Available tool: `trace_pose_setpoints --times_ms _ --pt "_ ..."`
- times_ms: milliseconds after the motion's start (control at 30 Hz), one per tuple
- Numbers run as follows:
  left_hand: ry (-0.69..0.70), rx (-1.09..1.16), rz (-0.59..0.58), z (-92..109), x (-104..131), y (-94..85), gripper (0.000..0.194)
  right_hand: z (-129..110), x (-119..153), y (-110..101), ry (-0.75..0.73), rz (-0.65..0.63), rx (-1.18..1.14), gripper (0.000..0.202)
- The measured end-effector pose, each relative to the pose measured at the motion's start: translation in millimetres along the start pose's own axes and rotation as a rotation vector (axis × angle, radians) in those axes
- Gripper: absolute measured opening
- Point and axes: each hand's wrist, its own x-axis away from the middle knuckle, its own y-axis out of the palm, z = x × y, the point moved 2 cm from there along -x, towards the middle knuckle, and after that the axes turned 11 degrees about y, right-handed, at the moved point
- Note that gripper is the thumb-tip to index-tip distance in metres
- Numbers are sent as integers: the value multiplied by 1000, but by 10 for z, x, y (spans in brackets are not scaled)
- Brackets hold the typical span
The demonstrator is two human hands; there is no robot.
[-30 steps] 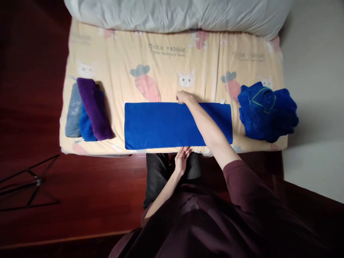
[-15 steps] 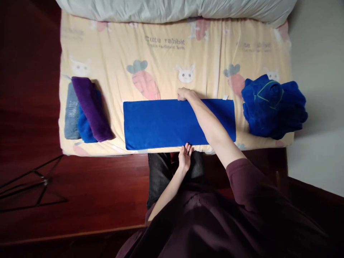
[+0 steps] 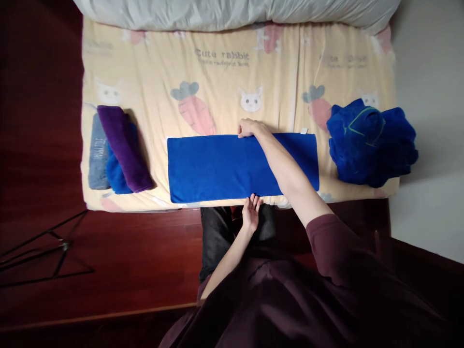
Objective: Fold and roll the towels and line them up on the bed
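A blue towel [image 3: 217, 166] lies in a long flat rectangle across the near part of the bed, a small white tag at its far edge. My right hand [image 3: 248, 127] reaches over it, its fingers closed on the middle of the far edge. At the near edge, my left hand [image 3: 251, 210] is turned palm up, fingers stretched and a little apart, their tips touching the towel's border. Whether any cloth is tucked under the left fingertips is hard to see.
On the left lie a rolled purple towel [image 3: 123, 147], a blue one [image 3: 118, 176] partly beneath it, and a grey one [image 3: 97, 159]. A crumpled blue cloth pile [image 3: 371, 145] sits at right. White bedding [image 3: 235, 12] lines the back; a black stand [image 3: 60, 246] is on the floor.
Both hands and the towel hold nearly the same places. The whole view has shifted very slightly.
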Motion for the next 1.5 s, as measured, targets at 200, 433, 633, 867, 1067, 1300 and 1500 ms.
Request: trace_pose_setpoints --times_ms 200,433,633,867,1067,1300,1500 --pt "-22 33 48 22 65 37 24 -32 -3 -77 6 35 11 48" --pt "-29 26 35 28 70 30 25 51 -29 12 -10 54 -32 40" --pt "12 27 34 58 156 52 24 59 76 -38 36 99 -138 36" --pt "84 4 -8 165 330 82 21 14 179 -168 -68 214 -266 23" --pt "242 -64 -92 434 565 47 16 25 480 -446 -112 317 -431 16" --pt "641 -157 -230 1282 820 167 31 108 1099 -877 -233 396 -723 31" --pt "1040 -427 -410 2342 1121 654 48 178 1836 -1296 -301 494 -894 48"
